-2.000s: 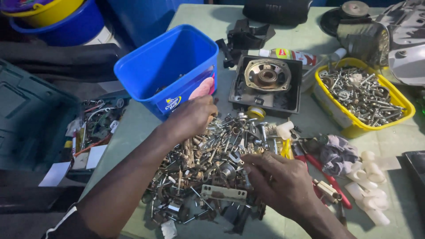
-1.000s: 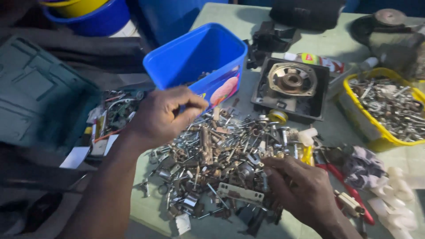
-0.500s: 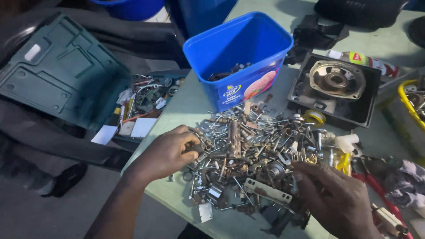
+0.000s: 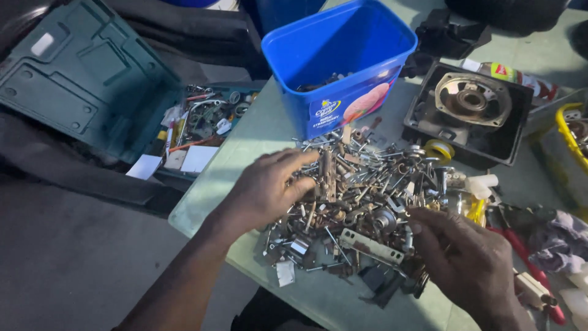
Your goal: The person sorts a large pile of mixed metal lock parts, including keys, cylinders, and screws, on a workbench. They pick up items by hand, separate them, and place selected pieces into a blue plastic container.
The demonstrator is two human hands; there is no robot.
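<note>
Two bare hands work over one heap of small metal hardware (image 4: 361, 202), seen from the head camera looking down. The heap of screws, bolts, brackets and bits lies at the middle of a pale green table (image 4: 257, 138).

Left hand (image 4: 269, 190): palm down on the heap's 9 o'clock edge, fingers curled loosely into the pieces. Its grip is narrow, thumb close to the fingertips, but whether a piece is pinched between them cannot be told.

Right hand (image 4: 468, 260): at the heap's 4 o'clock side, back of the hand up, fingers bent down onto the metal near a flat perforated strip (image 4: 370, 245). The undersides of the fingers are hidden, so its grip cannot be told.

Blue plastic tub (image 4: 343, 67): at 12 o'clock from the heap, just beside it, upright, with a few dark pieces on its floor.

Black housing with a round metal part (image 4: 471, 107): at 2 o'clock from the heap.

Yellow tray (image 4: 572, 132): at the right edge of view, cut off.

Red-handled pliers (image 4: 520, 251): at 4 o'clock, partly behind the right hand.

Open green tool case (image 4: 79, 73): off the table at 10 o'clock, its tray cluttered with odds and ends.
</note>
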